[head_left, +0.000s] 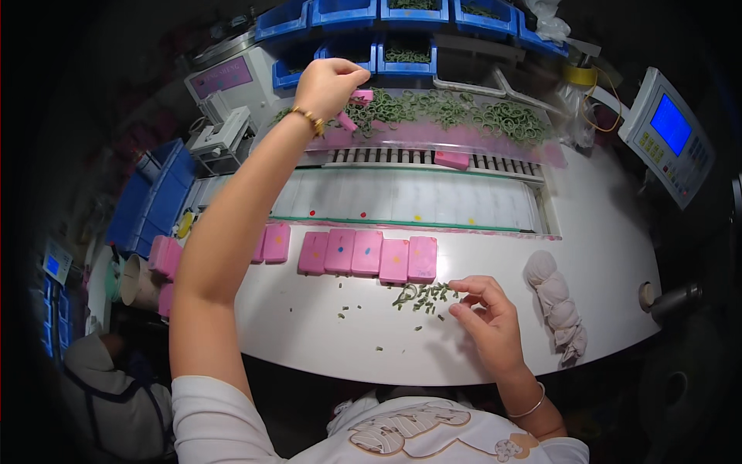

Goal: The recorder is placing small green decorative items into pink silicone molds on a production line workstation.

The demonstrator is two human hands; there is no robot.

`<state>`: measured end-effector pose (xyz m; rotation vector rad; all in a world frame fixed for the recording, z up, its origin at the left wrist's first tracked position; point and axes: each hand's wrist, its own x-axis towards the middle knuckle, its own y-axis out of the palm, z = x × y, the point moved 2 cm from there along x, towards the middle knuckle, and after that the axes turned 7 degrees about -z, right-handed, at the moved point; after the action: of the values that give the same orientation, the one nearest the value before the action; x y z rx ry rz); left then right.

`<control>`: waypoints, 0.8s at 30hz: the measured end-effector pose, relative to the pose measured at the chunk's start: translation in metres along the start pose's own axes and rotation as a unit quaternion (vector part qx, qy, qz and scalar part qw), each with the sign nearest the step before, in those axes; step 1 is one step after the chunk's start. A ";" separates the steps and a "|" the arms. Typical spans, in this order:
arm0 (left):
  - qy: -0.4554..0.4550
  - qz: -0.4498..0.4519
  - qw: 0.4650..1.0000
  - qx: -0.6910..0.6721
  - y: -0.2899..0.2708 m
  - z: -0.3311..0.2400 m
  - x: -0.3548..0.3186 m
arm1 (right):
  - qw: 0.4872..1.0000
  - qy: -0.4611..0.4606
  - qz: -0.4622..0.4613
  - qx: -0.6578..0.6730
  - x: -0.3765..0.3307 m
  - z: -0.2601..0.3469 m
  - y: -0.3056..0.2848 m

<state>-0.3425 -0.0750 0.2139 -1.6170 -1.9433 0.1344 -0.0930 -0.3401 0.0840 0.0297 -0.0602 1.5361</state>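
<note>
My left hand reaches far out over a shelf of green ring-shaped pieces. Its fingers are pressed together, and what they hold, if anything, is hidden. Just below those fingers are a pink piece and another pink strip, whose kind I cannot tell. Beside a small pile of short green pieces on the white table, my right hand is open, thumb and fingers apart. Pink blocks with coloured dots stand in a row just beyond the pile.
Blue bins line the back, some with green pieces. A roller track carries a pink block. At right are a scale display and a bundled pale cloth. A blue crate stands left; a person is at lower left.
</note>
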 end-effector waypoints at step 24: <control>-0.396 0.186 0.684 -0.585 0.089 -0.001 -0.267 | 0.795 -0.468 -0.001 -0.386 -0.026 0.008 0.031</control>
<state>-0.2445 -0.2987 0.0745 -3.2311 -2.4434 -0.4405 -0.1248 -0.3658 0.0898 0.1372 -1.4746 1.2578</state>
